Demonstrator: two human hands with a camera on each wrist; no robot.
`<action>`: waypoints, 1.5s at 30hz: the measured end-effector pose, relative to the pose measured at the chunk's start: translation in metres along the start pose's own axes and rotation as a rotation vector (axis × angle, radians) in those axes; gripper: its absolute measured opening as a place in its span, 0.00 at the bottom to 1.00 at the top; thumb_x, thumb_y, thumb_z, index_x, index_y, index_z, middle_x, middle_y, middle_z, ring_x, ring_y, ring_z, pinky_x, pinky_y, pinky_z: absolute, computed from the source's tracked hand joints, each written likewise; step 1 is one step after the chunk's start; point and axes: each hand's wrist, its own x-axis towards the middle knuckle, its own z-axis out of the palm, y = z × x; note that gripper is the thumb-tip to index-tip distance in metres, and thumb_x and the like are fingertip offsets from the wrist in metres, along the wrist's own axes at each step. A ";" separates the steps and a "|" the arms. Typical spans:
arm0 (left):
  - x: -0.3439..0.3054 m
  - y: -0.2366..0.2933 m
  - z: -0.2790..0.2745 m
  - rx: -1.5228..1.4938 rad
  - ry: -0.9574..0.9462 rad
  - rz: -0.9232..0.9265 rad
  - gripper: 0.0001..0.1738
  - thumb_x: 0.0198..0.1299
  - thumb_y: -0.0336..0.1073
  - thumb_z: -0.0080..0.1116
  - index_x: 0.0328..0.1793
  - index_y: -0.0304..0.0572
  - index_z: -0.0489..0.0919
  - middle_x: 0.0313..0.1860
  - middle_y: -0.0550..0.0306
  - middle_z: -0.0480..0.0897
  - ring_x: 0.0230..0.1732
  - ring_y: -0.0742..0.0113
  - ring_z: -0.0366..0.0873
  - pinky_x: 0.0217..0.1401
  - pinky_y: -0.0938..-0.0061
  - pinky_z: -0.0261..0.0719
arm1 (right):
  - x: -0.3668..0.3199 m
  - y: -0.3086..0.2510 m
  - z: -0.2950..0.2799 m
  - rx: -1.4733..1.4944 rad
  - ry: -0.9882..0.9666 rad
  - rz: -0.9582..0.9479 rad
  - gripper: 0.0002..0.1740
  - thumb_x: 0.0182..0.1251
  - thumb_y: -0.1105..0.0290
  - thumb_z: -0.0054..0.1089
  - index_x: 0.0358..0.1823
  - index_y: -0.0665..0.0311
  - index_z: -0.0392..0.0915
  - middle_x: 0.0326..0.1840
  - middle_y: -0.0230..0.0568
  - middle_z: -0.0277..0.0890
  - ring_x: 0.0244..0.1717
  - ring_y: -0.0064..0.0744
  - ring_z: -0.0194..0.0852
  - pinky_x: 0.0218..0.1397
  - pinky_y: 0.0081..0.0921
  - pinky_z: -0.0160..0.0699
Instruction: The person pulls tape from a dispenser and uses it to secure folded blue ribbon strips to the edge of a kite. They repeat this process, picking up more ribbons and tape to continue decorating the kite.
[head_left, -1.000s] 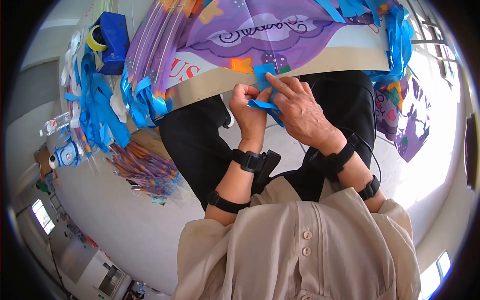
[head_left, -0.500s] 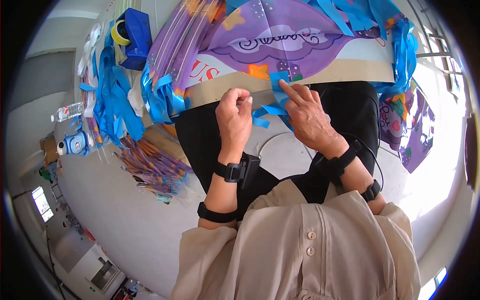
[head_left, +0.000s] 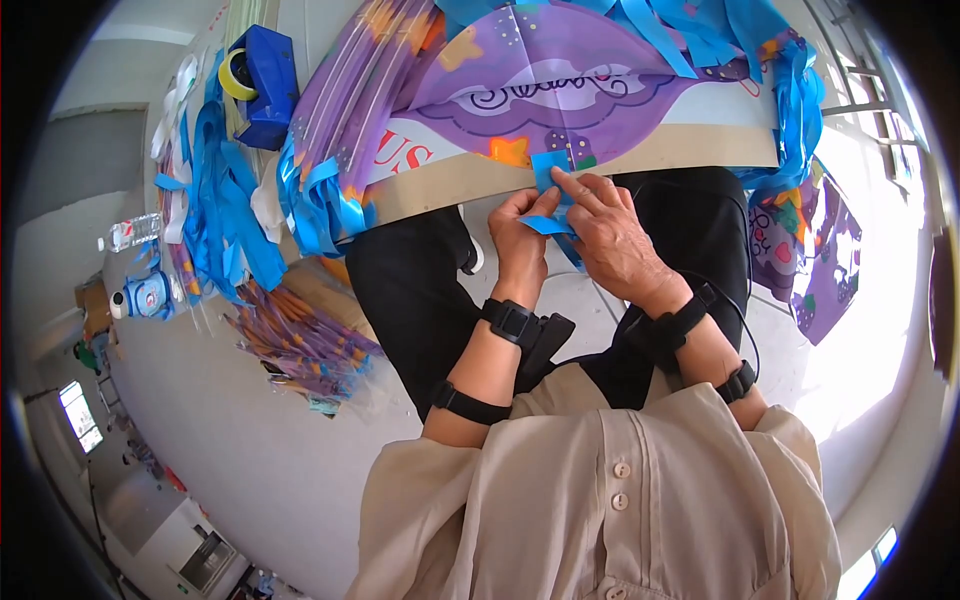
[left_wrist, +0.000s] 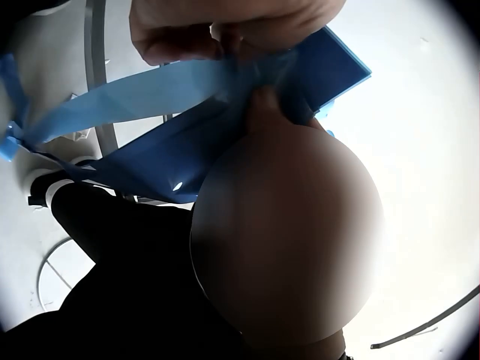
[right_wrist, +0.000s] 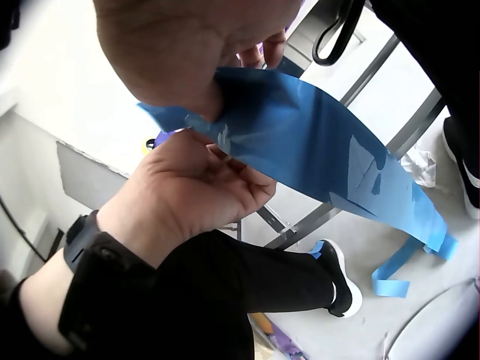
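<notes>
Between my two hands is a blue plastic strip (head_left: 549, 172), its short end standing up at the table edge and its long tail hanging toward the floor. With curled fingers my left hand (head_left: 522, 245) pinches a folded part of the strip. Just beside it, my right hand (head_left: 612, 240) grips the strip, its index finger laid along the upright end. The right wrist view shows the strip (right_wrist: 300, 139) passing under the right thumb and over the left hand (right_wrist: 199, 180). In the left wrist view, the strip (left_wrist: 165, 146) trails away to the left below the right hand (left_wrist: 240, 26).
A purple printed sheet (head_left: 540, 90) lies on the table, with a tan front edge (head_left: 450, 185). Blue strips hang at both sides of the table (head_left: 235, 200). At left stand a blue tape dispenser (head_left: 268, 90) and, lower, a water bottle (head_left: 130, 232). Purple bundles (head_left: 300, 335) lie on the floor.
My left hand moved left, away from the strip, half a second ago, and has come back to pinch it. The right hand has kept its hold.
</notes>
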 end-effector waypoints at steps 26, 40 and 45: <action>-0.008 0.007 -0.008 0.049 0.071 -0.054 0.08 0.54 0.30 0.64 0.35 0.33 0.79 0.23 0.63 0.76 0.18 0.78 0.67 0.19 0.81 0.63 | 0.000 -0.003 0.002 -0.056 0.003 -0.022 0.06 0.45 0.79 0.53 0.28 0.72 0.72 0.67 0.49 0.61 0.62 0.50 0.58 0.59 0.42 0.59; 0.128 0.270 -0.187 0.500 0.719 0.422 0.13 0.54 0.34 0.62 0.42 0.31 0.79 0.32 0.52 0.81 0.27 0.68 0.73 0.28 0.75 0.69 | 0.005 -0.010 0.002 -0.054 -0.018 0.018 0.05 0.43 0.84 0.53 0.24 0.72 0.69 0.69 0.49 0.58 0.64 0.49 0.56 0.60 0.42 0.56; 0.152 0.289 -0.196 0.576 0.673 0.194 0.15 0.50 0.39 0.67 0.41 0.42 0.79 0.34 0.61 0.75 0.32 0.72 0.67 0.35 0.70 0.68 | 0.005 -0.011 0.001 -0.051 -0.016 0.027 0.06 0.42 0.84 0.53 0.24 0.72 0.68 0.70 0.48 0.58 0.64 0.49 0.57 0.60 0.42 0.57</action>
